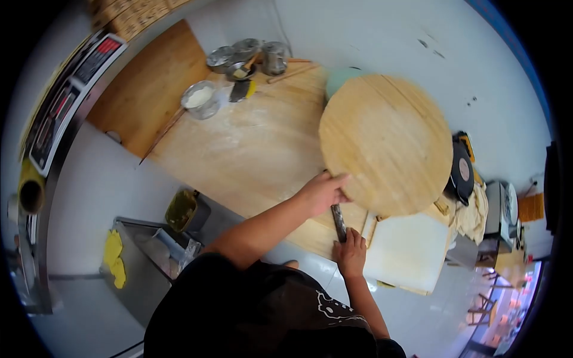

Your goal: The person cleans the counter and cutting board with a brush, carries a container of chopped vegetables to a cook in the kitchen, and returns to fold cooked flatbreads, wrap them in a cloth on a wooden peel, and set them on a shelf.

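My left hand (323, 194) grips the lower left edge of a round wooden board (388, 143), which is raised and tilted over the wooden worktable (239, 161). My right hand (350, 253) is closed around the near end of a dark, narrow tool (339, 222). The tool's far end reaches up to just below my left hand; whether they touch I cannot tell. A white cutting board (406, 250) lies to the right of my right hand. White flour-like powder is spread over parts of the worktable.
At the table's back stand several metal bowls (221, 57), a bowl of white powder (200, 100) and a dark scraper (240, 91). A thin stick (161, 136) lies at the left edge. A sink (143, 238) is at lower left, a black round appliance (460, 173) at right.
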A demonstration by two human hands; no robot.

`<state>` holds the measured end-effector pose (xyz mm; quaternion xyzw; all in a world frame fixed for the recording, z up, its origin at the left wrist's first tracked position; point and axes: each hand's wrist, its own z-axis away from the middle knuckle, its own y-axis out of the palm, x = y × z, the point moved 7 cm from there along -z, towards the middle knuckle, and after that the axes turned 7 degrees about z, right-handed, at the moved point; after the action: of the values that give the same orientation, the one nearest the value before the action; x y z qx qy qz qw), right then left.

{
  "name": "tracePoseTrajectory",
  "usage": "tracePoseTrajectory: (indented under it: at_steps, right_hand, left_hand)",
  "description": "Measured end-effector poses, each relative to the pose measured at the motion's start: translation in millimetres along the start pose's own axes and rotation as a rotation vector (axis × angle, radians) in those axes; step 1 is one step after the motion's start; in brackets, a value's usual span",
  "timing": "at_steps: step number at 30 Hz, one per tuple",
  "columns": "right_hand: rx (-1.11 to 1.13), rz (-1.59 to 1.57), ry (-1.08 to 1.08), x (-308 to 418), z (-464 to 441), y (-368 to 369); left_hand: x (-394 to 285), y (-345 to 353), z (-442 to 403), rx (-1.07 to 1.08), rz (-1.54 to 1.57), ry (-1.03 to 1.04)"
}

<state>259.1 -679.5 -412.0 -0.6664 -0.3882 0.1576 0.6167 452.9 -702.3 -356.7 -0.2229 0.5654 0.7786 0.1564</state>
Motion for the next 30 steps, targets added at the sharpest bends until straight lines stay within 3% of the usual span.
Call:
tracePoseTrajectory:
  at_steps: [4, 6, 8, 10, 12, 14, 15, 19, 23, 26, 30]
  right_hand:
    - [0.217, -0.021, 0.062, -13.9, -0.2, 16.5]
    - [-0.010, -0.146, 0.063, -19.8, -1.0, 11.4]
    - [0.002, -0.325, 0.239, -25.3, -5.6, 7.4]
    - [-0.035, -0.580, 0.318, -44.8, -3.7, 24.1]
    - [0.194, -1.099, 0.654, -23.8, -11.7, 32.7]
    - [0.261, -1.447, 0.680, 26.9, -23.0, 23.0]
    - [0.388, -1.512, 0.609, 44.3, -26.9, 24.6]
    - [0.556, -1.675, 0.506, 119.0, -50.4, 28.5]
    - [0.502, -1.551, 0.326, 197.9, -62.5, 8.6]
    - [0.773, -1.534, 0.239, 210.2, -75.3, 40.1]
    - [0.976, -1.527, 0.214, 256.1, -71.4, 52.5]
  left_hand:
    - [-36.7, -70.5, 124.2, -0.155, -0.102, 0.059]
    - [-40.7, -103.7, 175.8, -0.199, -0.042, 0.082]
    - [-34.4, -141.2, 215.4, -0.183, 0.140, 0.132]
    - [-30.6, -150.7, 250.6, -0.257, 0.150, 0.154]
    - [-28.6, -158.5, 278.9, -0.316, 0.167, 0.221]
    - [-18.4, -183.0, 277.1, -0.248, 0.160, 0.276]
    - [-18.9, -176.5, 287.9, -0.261, 0.197, 0.296]
    - [-21.0, -179.7, 307.8, -0.312, 0.176, 0.347]
    - [-21.2, -190.0, 335.6, -0.342, 0.194, 0.438]
    - [-17.2, -203.5, 358.5, -0.419, 0.231, 0.550]
    - [-9.4, -204.7, 404.6, -0.583, 0.276, 0.711]
